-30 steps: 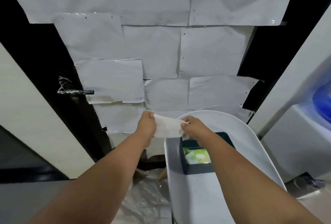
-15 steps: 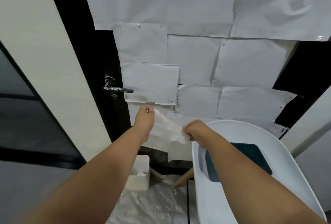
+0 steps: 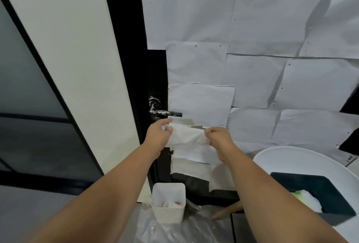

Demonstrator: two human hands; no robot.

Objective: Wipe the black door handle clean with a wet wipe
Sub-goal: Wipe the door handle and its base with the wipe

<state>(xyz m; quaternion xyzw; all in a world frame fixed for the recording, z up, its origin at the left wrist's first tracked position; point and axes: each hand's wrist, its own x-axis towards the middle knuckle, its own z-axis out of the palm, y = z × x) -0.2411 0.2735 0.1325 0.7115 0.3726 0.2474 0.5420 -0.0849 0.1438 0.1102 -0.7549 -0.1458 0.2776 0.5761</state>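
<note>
The black door handle (image 3: 165,113), smeared with white marks, sticks out to the right from the black door edge. Just below it a white wet wipe (image 3: 187,136) is stretched between both hands. My left hand (image 3: 158,135) pinches its left end, a short way under the handle. My right hand (image 3: 218,138) pinches its right end. Neither hand touches the handle.
White paper sheets (image 3: 252,58) cover the door. A small white bin (image 3: 168,202) stands on plastic sheeting on the floor below. At lower right a white chair (image 3: 281,155) carries a dark box (image 3: 330,188) holding a green wipe pack (image 3: 305,198). A white wall (image 3: 77,67) lies left.
My view has swung left, so the handle now sits near the centre. Both hands have carried the wipe away from the chair, up to just under the handle.
</note>
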